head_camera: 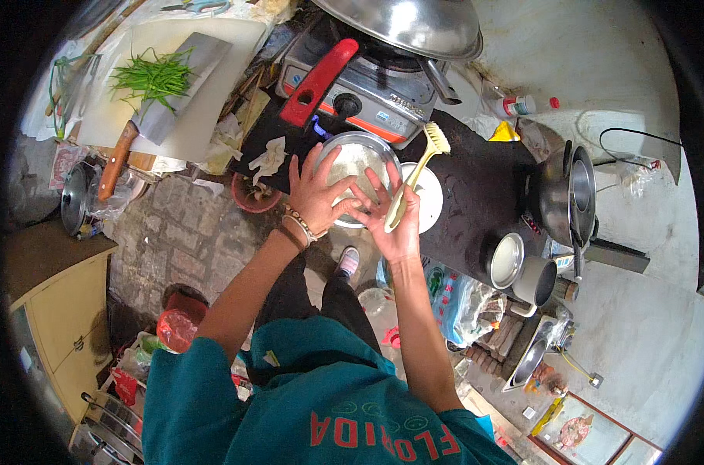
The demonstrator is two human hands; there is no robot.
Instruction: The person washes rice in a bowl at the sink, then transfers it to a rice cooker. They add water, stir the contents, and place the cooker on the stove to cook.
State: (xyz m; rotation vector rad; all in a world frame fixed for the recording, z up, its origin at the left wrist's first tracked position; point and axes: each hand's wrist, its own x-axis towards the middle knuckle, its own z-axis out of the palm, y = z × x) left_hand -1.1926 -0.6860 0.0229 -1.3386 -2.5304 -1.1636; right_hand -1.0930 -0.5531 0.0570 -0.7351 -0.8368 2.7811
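A round metal bowl (361,152) with cloudy, pale contents sits at the front of the dark counter, before the gas stove. Over its near left rim my left hand (320,195) is spread, back upward and fingers apart, holding nothing. My right hand (395,218) is palm up at the bowl's near right side. Its thumb pins a pale yellow dish brush (426,152) against the palm, bristles pointing away from me. The fingertips of both hands come close together above the bowl; I cannot tell whether they touch. A white plate or lid (430,200) lies partly hidden behind my right hand.
A gas stove (381,110) carries a wok under a domed metal lid (410,26); a red handle (320,81) juts towards me. At left, a cleaver (180,87) and cut green stalks (154,78) lie on a cutting board (230,64). Pans (555,192) and a small pot (535,282) stand right.
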